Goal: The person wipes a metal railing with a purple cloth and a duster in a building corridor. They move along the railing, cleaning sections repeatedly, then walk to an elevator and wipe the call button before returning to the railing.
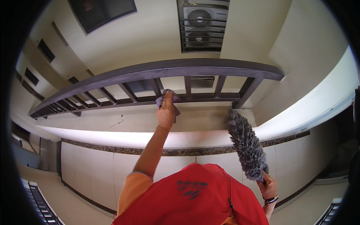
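My left hand [166, 114] presses a grey-purple cloth [175, 98] against the lower rail of a dark metal railing [180, 69]. The cloth lies near the foot of one upright bar, and part of it hangs below the rail. My right hand [267, 185], with bracelets at the wrist, grips the handle end of a fluffy grey duster [247, 144]. The duster slants up and left, its tip over the ledge [194, 115] near the railing's end post [247, 91]. Most of the duster's handle is hidden by my fingers.
Below the ledge runs a low white wall [135, 137] with a dark marble skirting [182, 152] and pale floor tiles [137, 166]. Beyond the railing are an air-conditioner outdoor unit [199, 26] behind bars and a dark window [104, 11]. A cream wall [295, 84] meets the railing at right.
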